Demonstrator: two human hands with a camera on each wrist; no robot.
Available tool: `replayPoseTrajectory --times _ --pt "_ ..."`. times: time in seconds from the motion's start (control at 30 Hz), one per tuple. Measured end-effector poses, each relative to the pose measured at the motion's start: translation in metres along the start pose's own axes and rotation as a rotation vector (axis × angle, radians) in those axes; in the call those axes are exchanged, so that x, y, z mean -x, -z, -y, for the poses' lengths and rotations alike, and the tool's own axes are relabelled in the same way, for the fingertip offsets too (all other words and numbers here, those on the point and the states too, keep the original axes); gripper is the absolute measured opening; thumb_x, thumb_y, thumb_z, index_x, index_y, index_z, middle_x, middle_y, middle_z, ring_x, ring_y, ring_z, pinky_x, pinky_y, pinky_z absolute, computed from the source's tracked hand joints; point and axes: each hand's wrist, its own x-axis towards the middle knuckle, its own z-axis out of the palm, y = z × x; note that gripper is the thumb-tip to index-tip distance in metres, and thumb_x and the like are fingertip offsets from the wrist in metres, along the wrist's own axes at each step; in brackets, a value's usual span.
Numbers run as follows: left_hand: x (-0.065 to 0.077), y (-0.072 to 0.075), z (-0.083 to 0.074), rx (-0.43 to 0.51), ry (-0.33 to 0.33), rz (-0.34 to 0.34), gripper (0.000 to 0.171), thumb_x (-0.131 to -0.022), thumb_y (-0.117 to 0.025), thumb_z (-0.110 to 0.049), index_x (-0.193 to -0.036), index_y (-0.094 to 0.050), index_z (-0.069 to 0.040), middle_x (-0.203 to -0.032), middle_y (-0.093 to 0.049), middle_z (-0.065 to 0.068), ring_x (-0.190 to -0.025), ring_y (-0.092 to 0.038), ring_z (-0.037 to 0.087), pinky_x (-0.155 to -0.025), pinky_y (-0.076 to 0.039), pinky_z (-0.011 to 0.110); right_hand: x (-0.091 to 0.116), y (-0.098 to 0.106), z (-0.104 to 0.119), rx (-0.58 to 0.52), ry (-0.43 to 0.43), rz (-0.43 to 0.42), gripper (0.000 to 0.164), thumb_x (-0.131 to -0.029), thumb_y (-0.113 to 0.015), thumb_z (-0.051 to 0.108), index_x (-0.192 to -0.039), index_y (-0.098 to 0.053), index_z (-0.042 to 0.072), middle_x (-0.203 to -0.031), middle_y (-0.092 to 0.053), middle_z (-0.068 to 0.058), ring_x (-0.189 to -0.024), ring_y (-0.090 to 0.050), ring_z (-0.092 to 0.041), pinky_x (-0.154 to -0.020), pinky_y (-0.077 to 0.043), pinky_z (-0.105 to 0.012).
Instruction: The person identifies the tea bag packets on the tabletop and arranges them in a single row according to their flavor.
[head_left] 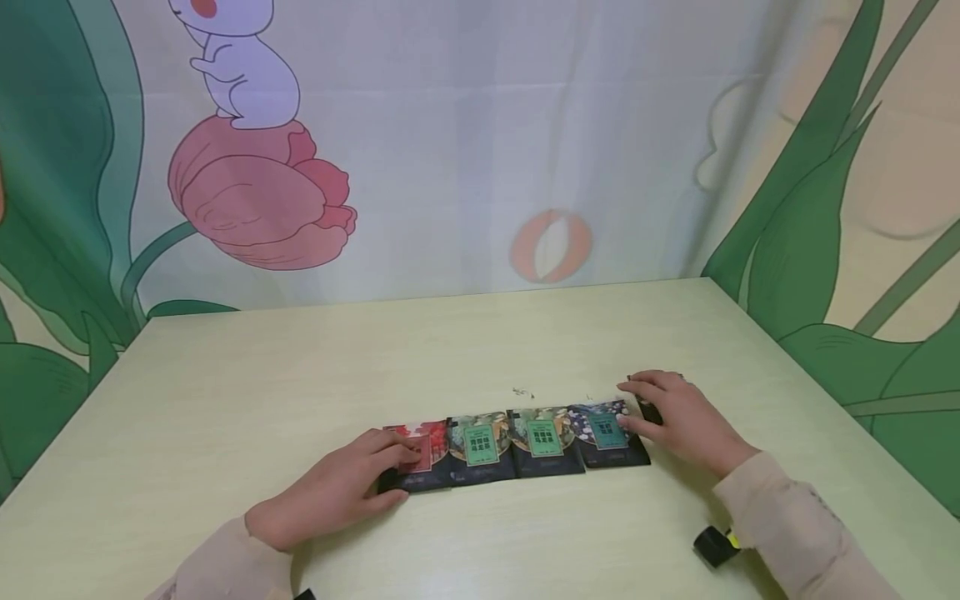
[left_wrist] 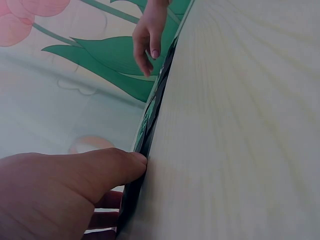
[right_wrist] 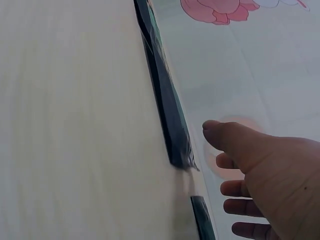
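Several dark tea-bag-like sachets lie side by side in a slightly slanting row on the table. At the left end, a red-topped sachet has my left hand resting on it, fingers over its face and thumb at the near edge. Two green-labelled sachets make up the middle. A blue, flower-patterned sachet forms the right end. My right hand hovers there with loosely bent fingers, thumb by that sachet's upper right. Beyond its end, a separate dark packet lies partly hidden under this hand.
The pale wooden table reaches back to a printed curtain with a rabbit and flowers. Small dark marks show on the tabletop behind the row. A black wrist device juts out below the right sleeve.
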Motion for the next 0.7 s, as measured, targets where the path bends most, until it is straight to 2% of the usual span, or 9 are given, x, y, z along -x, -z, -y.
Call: replayPoseTrajectory --times 0.23,0.43,0.7 --pt "0.000 0.001 -0.001 0.002 0.002 0.003 0.037 -0.086 -0.071 -0.030 -0.120 -0.064 -0.017 -0.127 -0.058 -0.002 -0.119 -0.054 0.019 -0.094 -0.053 0.037 0.001 0.000 -0.017 0.001 -0.043 -0.015 0.050 -0.089 -0.067 0.030 -0.132 -0.057 0.005 -0.134 -0.053 -0.022 -0.124 -0.046 -0.044 -0.103 -0.035 -0.063" --pt "0.000 0.000 0.000 0.004 0.002 0.002 0.037 -0.086 -0.071 -0.030 -0.120 -0.064 -0.017 -0.129 -0.058 -0.003 -0.120 -0.054 0.019 -0.094 -0.053 0.036 0.002 0.000 -0.027 0.020 -0.100 -0.015 0.054 -0.089 -0.066 0.033 -0.132 -0.055 0.002 -0.134 -0.051 -0.025 -0.125 -0.044 -0.047 -0.102 -0.035 -0.066" --pt "0.000 0.001 -0.001 0.030 0.001 0.004 0.037 -0.086 -0.071 -0.029 -0.120 -0.064 -0.017 -0.130 -0.057 -0.003 -0.123 -0.053 0.020 -0.096 -0.052 0.037 0.003 -0.002 -0.034 0.014 -0.130 0.014 0.057 -0.090 -0.065 0.036 -0.135 -0.053 0.003 -0.138 -0.047 -0.028 -0.127 -0.041 -0.049 -0.104 -0.032 -0.067"
